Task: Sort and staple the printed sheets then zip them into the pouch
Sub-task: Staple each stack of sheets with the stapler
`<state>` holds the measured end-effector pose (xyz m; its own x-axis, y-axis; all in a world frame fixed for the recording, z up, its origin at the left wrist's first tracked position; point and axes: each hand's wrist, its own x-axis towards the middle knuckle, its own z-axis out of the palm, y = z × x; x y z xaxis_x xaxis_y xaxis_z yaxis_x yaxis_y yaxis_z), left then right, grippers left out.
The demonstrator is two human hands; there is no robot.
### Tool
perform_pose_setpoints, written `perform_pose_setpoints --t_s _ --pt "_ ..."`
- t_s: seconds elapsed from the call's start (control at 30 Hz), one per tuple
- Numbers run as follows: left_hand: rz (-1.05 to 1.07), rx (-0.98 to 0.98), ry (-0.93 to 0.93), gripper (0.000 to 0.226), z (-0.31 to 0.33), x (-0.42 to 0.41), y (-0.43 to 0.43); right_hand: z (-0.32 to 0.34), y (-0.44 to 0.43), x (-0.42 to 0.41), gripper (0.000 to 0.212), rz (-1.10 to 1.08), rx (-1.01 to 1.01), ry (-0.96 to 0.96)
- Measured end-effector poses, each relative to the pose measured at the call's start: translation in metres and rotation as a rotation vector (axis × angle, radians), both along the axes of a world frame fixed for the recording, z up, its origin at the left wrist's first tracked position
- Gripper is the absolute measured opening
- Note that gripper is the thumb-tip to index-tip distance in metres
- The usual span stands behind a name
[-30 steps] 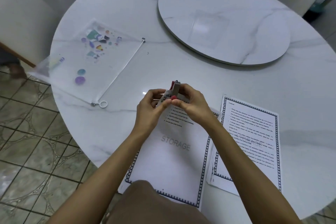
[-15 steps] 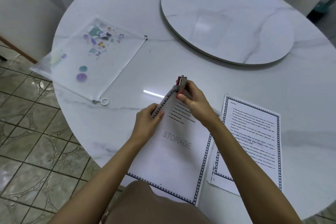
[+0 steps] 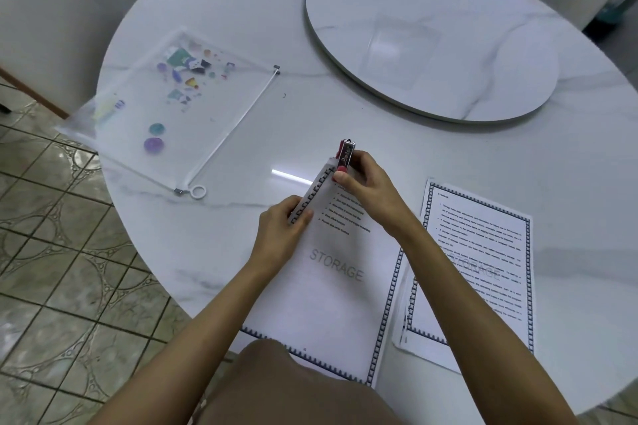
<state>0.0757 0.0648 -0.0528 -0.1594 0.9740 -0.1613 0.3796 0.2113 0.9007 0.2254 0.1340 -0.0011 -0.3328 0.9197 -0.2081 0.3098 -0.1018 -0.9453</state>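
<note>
A stack of printed sheets (image 3: 331, 290) with a blue chain border and the word STORAGE lies at the table's near edge. My left hand (image 3: 281, 231) pinches the stack's left edge, which is lifted a little. My right hand (image 3: 367, 186) grips a small red and silver stapler (image 3: 346, 152) set on the stack's top left corner. A second set of bordered sheets (image 3: 483, 262) lies flat to the right. The clear zip pouch (image 3: 172, 107), printed with colourful shapes, rests at the far left with its white ring pull (image 3: 198, 191) near me.
The round white marble table (image 3: 241, 10) carries a raised turntable (image 3: 431, 31) at the back right. Pale chairs (image 3: 41, 21) stand at the left and far right. Tiled floor (image 3: 62, 269) shows to the left. The pouch overhangs the table's left edge.
My left hand slid down from the stapler to the sheets' left edge. The stapler moved up onto the stack's top left corner, held by my right hand alone.
</note>
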Motion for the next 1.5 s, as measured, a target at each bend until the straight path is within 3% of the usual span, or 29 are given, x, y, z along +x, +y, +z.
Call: perform_pose_setpoints --t_s 0.27,0.7,0.9,1.1,1.27,1.5 --pt "0.009 -0.002 -0.001 0.008 0.002 0.000 0.000 -0.005 0.004 0.001 0.036 -0.017 0.060 -0.090" --pt "0.027 -0.001 0.006 0.011 0.000 0.001 0.000 -0.008 0.004 -0.003 0.025 -0.074 0.080 -0.047" --pt "0.029 -0.013 -0.010 0.007 -0.001 0.001 -0.001 -0.007 0.012 0.001 0.037 0.002 -0.017 -0.107" --pt "0.009 -0.016 0.025 0.008 -0.003 0.001 0.001 0.001 0.020 0.001 0.026 0.053 -0.136 -0.111" --pt "0.011 -0.012 0.033 0.010 -0.004 0.002 0.002 0.001 0.024 0.001 0.037 0.060 -0.143 -0.138" --pt "0.016 0.004 0.050 0.014 -0.003 0.002 0.002 -0.006 0.021 0.000 0.032 -0.027 -0.081 -0.141"
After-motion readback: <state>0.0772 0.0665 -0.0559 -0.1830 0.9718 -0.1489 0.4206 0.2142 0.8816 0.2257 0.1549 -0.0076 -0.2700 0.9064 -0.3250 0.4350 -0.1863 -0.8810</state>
